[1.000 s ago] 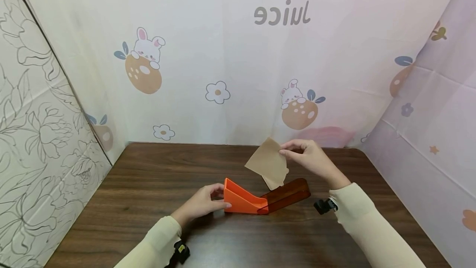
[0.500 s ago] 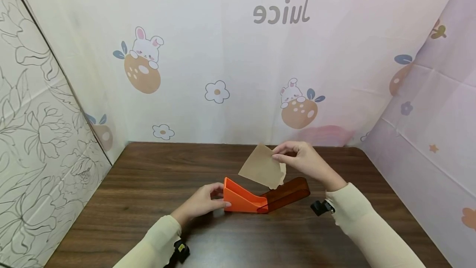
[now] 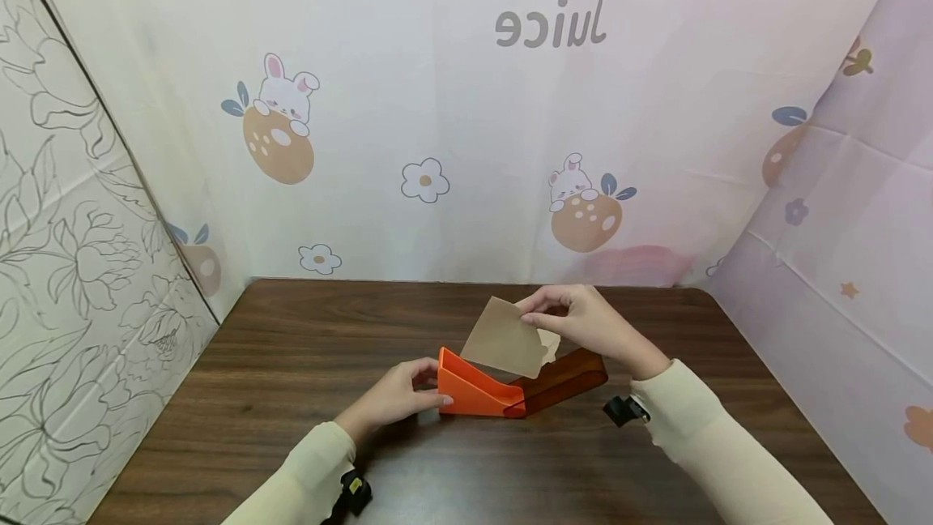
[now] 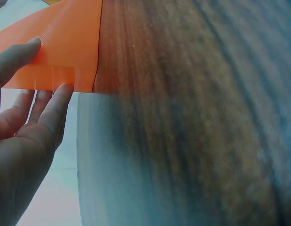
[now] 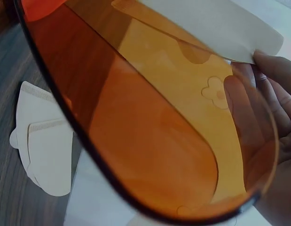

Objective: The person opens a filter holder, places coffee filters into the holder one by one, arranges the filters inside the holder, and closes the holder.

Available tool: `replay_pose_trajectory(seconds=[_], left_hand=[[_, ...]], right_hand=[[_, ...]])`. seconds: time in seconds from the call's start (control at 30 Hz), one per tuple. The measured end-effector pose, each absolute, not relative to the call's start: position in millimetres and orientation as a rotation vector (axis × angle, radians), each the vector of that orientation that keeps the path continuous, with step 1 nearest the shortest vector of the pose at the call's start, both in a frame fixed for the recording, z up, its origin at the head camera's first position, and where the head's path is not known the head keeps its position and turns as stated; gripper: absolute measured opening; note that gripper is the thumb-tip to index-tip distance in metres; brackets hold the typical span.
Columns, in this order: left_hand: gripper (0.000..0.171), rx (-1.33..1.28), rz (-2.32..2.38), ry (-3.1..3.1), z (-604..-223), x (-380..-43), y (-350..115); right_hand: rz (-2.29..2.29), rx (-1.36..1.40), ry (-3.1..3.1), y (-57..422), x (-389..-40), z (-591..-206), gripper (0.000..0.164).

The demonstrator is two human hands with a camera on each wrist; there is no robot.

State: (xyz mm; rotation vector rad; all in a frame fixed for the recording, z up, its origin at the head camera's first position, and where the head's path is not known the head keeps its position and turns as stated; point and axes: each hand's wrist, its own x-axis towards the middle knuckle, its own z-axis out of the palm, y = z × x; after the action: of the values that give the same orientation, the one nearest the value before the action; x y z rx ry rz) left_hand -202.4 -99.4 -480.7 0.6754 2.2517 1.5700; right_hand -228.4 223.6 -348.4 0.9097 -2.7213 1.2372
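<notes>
An orange coffee filter holder point(image 3: 474, 391) stands on the table, its see-through brown lid point(image 3: 564, 381) swung open to the right. My left hand point(image 3: 397, 397) grips the holder's tall left end, thumb on the near side; the left wrist view shows that thumb and the fingertips against the orange wall point(image 4: 65, 42). Between thumb and fingers, my right hand point(image 3: 583, 318) pinches a tan paper coffee filter point(image 3: 503, 339) by its upper right edge. The filter hangs tilted above the holder and overlaps the lid in the head view. In the right wrist view the lid point(image 5: 150, 141) partly covers my right hand point(image 5: 272, 108).
More pale coffee filters point(image 5: 49, 150) with crimped edges lie on the table behind the lid, mostly hidden in the head view. A dark wooden table point(image 3: 291, 330) meets a patterned cloth point(image 3: 437, 104) at its back edge, with more cloth along both sides.
My right hand has moved left and down with the coffee filter, bringing it closer over the holder, and the filter has turned. The left hand and the holder stay in place.
</notes>
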Motion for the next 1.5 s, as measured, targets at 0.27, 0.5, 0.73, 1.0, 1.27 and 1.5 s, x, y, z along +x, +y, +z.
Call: replay_pose_trajectory(seconds=[0.27,0.5,0.73,1.0,1.27,1.5], left_hand=[[0.038,0.672,1.573,2.265,-481,-202,-99],[0.037,0.648,1.577,2.271,-477,-199,-98],[0.039,0.656,1.564,2.271,-479,-201,-99],[0.038,0.634,1.561,2.272,-480,-201,-99],[0.039,0.649,1.568,2.266,-479,-201,-100],[0.038,0.647,1.589,2.256,-477,-200,-99]], right_hand=[[1.200,0.962,-2.726,213,-227,-355,0.010],[1.147,1.011,-2.704,206,-224,-357,0.010],[1.122,1.052,-2.695,200,-220,-358,0.014],[1.085,1.175,-2.674,191,-222,-363,0.013],[1.106,1.228,-2.666,186,-221,-371,0.010],[1.117,1.161,-2.748,182,-216,-377,0.008]])
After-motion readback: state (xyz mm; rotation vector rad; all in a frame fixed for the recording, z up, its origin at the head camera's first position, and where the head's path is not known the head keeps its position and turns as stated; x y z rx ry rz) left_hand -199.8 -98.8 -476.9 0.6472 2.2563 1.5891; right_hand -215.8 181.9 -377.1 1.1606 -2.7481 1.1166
